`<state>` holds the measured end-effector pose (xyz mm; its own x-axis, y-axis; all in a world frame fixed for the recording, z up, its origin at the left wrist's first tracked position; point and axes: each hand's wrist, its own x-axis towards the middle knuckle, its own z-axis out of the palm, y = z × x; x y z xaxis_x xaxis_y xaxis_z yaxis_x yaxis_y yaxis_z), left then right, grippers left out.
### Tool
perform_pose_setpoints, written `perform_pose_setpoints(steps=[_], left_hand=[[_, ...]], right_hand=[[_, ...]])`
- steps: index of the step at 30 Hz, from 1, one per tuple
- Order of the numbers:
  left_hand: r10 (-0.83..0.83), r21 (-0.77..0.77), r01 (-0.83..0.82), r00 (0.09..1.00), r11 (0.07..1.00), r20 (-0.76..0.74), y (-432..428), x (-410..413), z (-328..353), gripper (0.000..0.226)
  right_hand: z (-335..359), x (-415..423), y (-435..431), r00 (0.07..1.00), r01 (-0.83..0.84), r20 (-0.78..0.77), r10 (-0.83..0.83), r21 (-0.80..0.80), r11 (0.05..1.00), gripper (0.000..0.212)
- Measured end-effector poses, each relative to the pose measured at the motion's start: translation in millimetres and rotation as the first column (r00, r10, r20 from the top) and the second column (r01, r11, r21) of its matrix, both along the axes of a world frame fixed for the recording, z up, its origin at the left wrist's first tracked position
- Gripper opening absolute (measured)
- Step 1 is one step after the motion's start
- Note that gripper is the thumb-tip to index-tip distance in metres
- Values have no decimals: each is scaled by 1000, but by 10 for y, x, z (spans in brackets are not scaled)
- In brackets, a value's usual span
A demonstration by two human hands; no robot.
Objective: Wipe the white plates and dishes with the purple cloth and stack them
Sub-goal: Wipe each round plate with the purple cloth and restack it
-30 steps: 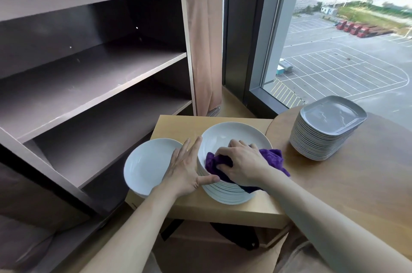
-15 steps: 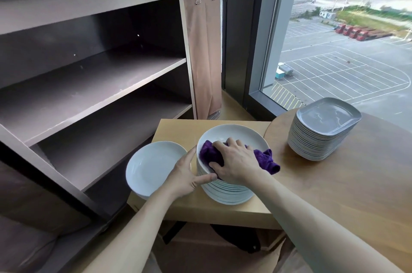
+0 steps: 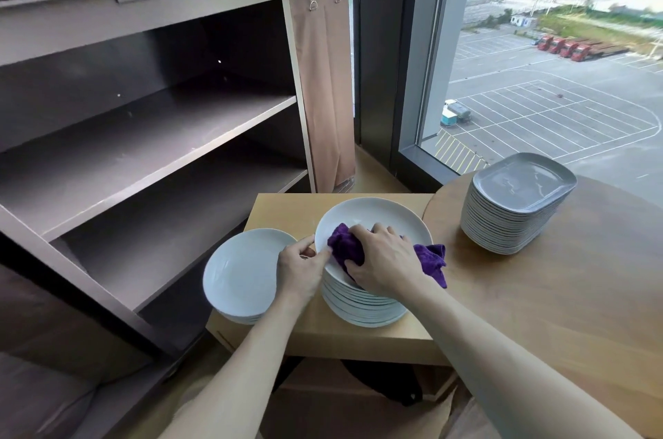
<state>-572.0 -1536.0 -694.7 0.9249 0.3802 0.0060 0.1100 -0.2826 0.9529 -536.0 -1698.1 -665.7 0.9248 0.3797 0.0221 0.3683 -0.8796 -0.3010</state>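
Note:
A tall stack of round white plates (image 3: 366, 306) stands on a small light-wood table (image 3: 287, 212). Its top plate (image 3: 380, 216) holds the purple cloth (image 3: 344, 246), which my right hand (image 3: 384, 261) presses down on with curled fingers. One corner of the cloth hangs over the plate's right rim. My left hand (image 3: 299, 266) pinches the left rim of that top plate. To the left lies a short stack of white plates (image 3: 240, 273).
A tall stack of grey squarish dishes (image 3: 516, 205) sits on the round wooden table (image 3: 574, 295) at right. A dark cart with bare shelves (image 3: 143, 151) stands to the left, a brown bag (image 3: 323, 80) hanging on its side. A window is behind.
My left hand went from lying flat beside the stack to pinching the top plate's rim. My right hand slid the cloth leftward across the top plate.

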Motion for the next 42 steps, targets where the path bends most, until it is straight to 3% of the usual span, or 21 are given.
perform_pose_setpoints(steps=[4,8,13,18,24,32,42], left_hand=[[21,60,-22,999,998,24,-27,-6,28,6],[5,148,-2,1000,989,-19,-25,-17,141,33],[-10,277,10,1000,961,-1,19,6,271,36],[3,210,-20,997,978,83,57,-39,355,37],[46,160,-71,987,985,153,208,-135,431,36],[298,-4,-308,917,951,264,796,-385,457,28],[560,-156,-543,821,825,106,1020,-652,-45,29]], right_hand=[[8,9,-22,1000,2,20,-4,61,998,40],[34,-1,-31,997,5,80,-13,107,994,36],[101,-72,-73,989,44,132,-70,195,980,35],[182,-130,-214,979,115,123,-165,339,934,37],[193,-216,-293,974,159,86,-209,398,904,43],[89,-254,-344,964,206,48,-260,483,851,43],[22,-313,-284,974,169,64,-217,428,888,37]])
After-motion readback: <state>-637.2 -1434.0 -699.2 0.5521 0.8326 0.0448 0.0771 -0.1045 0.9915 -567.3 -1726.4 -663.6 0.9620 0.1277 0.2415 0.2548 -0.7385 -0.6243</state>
